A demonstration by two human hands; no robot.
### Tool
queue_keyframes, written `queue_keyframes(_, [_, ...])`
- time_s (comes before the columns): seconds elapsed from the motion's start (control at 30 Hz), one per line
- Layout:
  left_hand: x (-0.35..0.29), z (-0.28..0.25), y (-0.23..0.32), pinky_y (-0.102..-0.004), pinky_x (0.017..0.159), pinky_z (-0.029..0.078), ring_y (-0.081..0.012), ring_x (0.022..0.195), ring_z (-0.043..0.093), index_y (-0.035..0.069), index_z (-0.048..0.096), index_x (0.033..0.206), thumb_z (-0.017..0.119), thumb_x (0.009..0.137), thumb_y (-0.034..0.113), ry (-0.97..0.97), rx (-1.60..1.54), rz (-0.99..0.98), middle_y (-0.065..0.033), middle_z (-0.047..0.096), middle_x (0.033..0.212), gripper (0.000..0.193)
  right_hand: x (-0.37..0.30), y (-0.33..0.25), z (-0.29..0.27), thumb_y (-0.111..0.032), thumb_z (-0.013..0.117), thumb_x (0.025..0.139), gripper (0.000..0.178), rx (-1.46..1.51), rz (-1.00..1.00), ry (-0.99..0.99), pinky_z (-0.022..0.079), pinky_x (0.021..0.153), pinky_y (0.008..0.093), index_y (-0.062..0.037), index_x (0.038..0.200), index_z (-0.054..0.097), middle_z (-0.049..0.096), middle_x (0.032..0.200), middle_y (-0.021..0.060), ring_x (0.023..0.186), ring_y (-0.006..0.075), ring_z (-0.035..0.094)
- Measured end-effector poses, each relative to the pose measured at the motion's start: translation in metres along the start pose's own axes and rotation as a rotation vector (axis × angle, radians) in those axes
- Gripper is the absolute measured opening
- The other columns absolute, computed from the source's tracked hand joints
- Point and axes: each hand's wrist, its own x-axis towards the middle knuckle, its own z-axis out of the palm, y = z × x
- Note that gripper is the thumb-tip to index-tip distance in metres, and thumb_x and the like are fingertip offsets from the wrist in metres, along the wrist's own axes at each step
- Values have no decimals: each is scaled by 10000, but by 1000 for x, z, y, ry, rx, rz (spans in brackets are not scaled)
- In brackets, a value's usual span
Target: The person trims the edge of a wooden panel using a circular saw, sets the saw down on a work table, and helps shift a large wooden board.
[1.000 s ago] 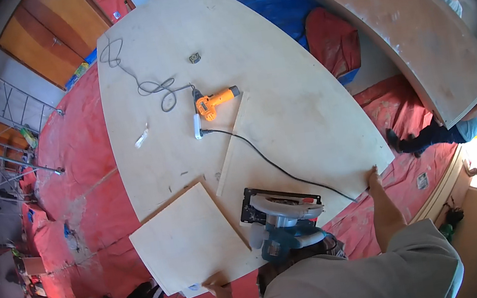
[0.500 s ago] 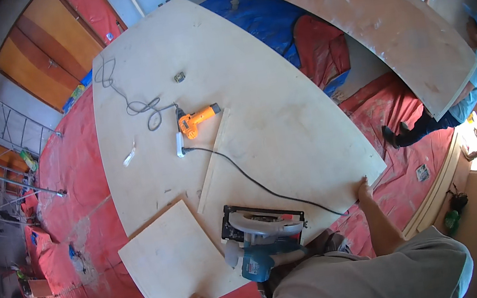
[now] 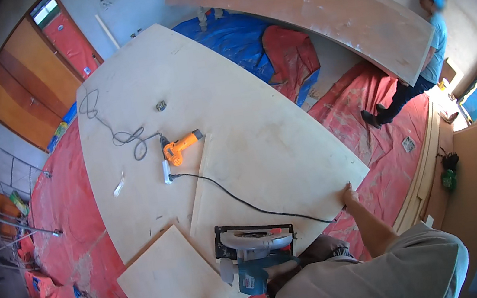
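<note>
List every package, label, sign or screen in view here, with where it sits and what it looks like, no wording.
Label on the circular saw: a small pale patch on its teal body, near the person's knees; too small to make out.
Packages, signs, screens: none that can be told for sure.

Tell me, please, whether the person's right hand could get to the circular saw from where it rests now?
Probably yes. The right hand rests on the plywood sheet's edge, the circular saw sits nearby on it, and only the saw's black cord lies between.
</note>
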Motion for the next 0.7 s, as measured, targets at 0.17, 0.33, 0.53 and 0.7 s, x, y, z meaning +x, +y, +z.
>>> queue_keyframes(0.17, [11,12,1,-587,916,551,-350,1111,599,85,534,1327,373,988,771,-3,26,-21,-147,580,1194,782,-6,17,-16,-719,489,994,818,9,-37,9,605,742,565,-9,1387,580,652,1287,183,1081,345,679])
queue_keyframes(0.33, [13,7,10,-581,892,560,-346,1076,614,80,545,1300,383,990,764,24,44,-34,-147,593,1150,768,-3,29,-24,-719,491,992,814,-65,-63,-29,587,669,520,5,1352,591,691,1148,167,954,331,710])
queue_keyframes(0.53, [13,-7,19,-575,864,572,-341,1033,631,74,558,1269,395,993,756,51,38,-50,-146,607,1097,753,-2,27,-21,-732,491,983,826,4,-62,-46,568,622,477,17,1318,592,695,1115,149,851,300,698])
queue_keyframes(0.7, [14,-20,21,-570,841,581,-337,998,646,70,569,1242,405,995,749,57,13,-64,-146,620,1054,741,14,17,-37,-691,476,1017,719,-17,25,-186,602,797,570,-62,1354,562,674,1224,135,1045,337,693])
